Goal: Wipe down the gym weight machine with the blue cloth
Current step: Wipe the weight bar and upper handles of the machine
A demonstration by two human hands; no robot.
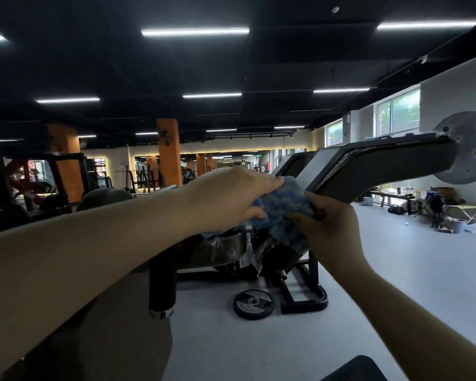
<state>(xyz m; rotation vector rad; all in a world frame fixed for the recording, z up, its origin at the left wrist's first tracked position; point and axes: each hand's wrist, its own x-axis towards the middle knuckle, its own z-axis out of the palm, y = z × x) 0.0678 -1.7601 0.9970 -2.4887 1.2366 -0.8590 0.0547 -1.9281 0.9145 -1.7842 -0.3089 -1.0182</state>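
The blue mottled cloth point(282, 213) is bunched between both hands at the middle of the view. My left hand point(231, 196) grips its upper left part, fingers reaching over the top and thumb under it. My right hand point(329, 224) holds the cloth's lower right edge with curled fingers. The cloth lies against the lower end of the weight machine's dark lever arm point(382, 166), which rises to the right toward a grey round disc point(467, 147). Below the hands sit the machine's black base frame point(305, 292) and a plastic-wrapped pad point(220, 248).
A black weight plate point(253, 303) lies on the pale floor beside the base frame. A black padded handle with a chrome end point(162, 287) hangs at the lower left. Other gym racks stand at the far left, orange pillars behind, benches and buckets along the right wall.
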